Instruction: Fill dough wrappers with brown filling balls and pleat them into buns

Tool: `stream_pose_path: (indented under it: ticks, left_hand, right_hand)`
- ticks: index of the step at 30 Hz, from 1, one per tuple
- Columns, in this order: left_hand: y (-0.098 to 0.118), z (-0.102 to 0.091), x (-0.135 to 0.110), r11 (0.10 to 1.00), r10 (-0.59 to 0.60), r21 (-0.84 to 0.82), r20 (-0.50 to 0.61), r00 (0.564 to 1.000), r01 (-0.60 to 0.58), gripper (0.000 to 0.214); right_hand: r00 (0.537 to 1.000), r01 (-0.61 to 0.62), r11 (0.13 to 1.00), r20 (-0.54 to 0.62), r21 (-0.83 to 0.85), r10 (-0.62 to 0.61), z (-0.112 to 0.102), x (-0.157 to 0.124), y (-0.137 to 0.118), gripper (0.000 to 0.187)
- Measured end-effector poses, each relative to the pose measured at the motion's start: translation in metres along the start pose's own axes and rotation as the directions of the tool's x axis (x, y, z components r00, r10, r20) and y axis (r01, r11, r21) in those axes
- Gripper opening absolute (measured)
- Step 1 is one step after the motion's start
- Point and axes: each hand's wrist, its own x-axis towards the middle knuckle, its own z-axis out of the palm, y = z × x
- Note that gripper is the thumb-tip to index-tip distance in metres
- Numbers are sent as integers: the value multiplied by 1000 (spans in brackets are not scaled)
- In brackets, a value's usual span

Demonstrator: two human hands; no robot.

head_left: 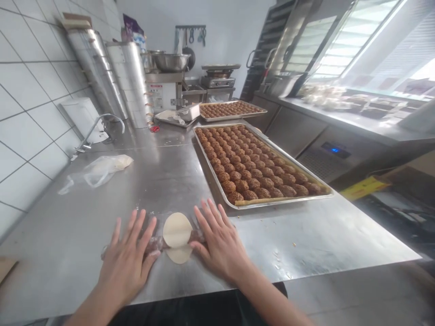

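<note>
A pale round of dough (177, 229) lies over the middle of a brown, flour-dusted rolling pin (197, 236), and a smaller part of it shows below the pin on the steel table. My left hand (127, 256) rests palm down over the pin's left part, fingers spread and stretched forward. On the other side, my right hand (219, 242) lies flat over the right end, its fingers also extended and its thumb close to the dough's edge. Both palms hide much of the pin. Neither hand is wrapped round it.
Right of centre, a large tray (282, 202) holds rows of brown balls. Behind it sits a similar tray (234, 117). A clear plastic bag (102, 170) with pale dough lies left. Farther back are a faucet (102, 118), red scissors (155, 129) and tall metal cylinders (131, 86).
</note>
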Motion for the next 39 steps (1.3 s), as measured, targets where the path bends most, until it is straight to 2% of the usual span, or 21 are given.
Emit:
stream_pose_path:
  ticks: [5,8,10,13,16,18,19,21,23,24,26,28,31,36,39]
  left_hand:
    - [22,-4,-45,998,35,62,-39,999,-32,68]
    - [20,2,-60,997,52,53,-57,997,-49,63]
    - [15,6,-65,1000,-5,-9,-39,999,5,55]
    - [6,-4,-59,961,-137,-229,96,986,156,44]
    - [-4,-33,-43,811,-157,-505,300,941,296,42]
    - [-7,-55,-32,677,-128,-620,431,893,397,44]
    - [-7,-64,-28,619,-116,-649,482,869,442,46]
    - [-4,-76,-23,534,-114,-680,531,840,502,50]
    - [1,-81,-22,490,-141,-705,516,845,512,55]
    - [5,-82,-23,479,-149,-718,501,852,506,57]
    - [11,-83,-25,471,-151,-734,479,865,488,55]
    - [18,-84,-27,490,-153,-726,473,868,482,50]
    - [26,-86,-30,514,-177,-712,457,872,478,47]
    - [38,-89,-33,401,-128,-778,475,870,484,50]
    - [45,-89,-34,378,-135,-796,457,879,472,52]
  right_hand:
    - [998,40,999,45,26,-42,-5,-55,-18,83]
    - [998,12,995,66,102,-18,-14,-67,-23,74]
    - [999,-23,986,49,165,15,-22,-65,-24,63]
    - [996,-55,962,-59,267,74,-32,-54,-24,45]
    - [952,-44,906,-258,422,166,-41,-42,-30,28]
    - [890,-105,816,-312,568,332,-44,-35,-38,18]
    - [866,-160,734,-263,660,425,-43,-32,-43,17]
    - [841,-280,470,-22,837,541,-38,-28,-54,22]
    - [832,-338,158,216,928,511,-31,-24,-65,27]
    - [831,-336,31,281,942,480,-28,-22,-70,33]
    - [833,-294,-137,324,946,449,-25,-17,-79,44]
    - [849,-237,-207,306,949,430,-25,-13,-86,50]
    - [875,-158,-240,249,958,416,-30,-9,-93,45]
    - [888,-76,-313,207,947,411,-32,-10,-97,44]
    - [874,-59,-327,207,943,440,-29,-11,-99,44]
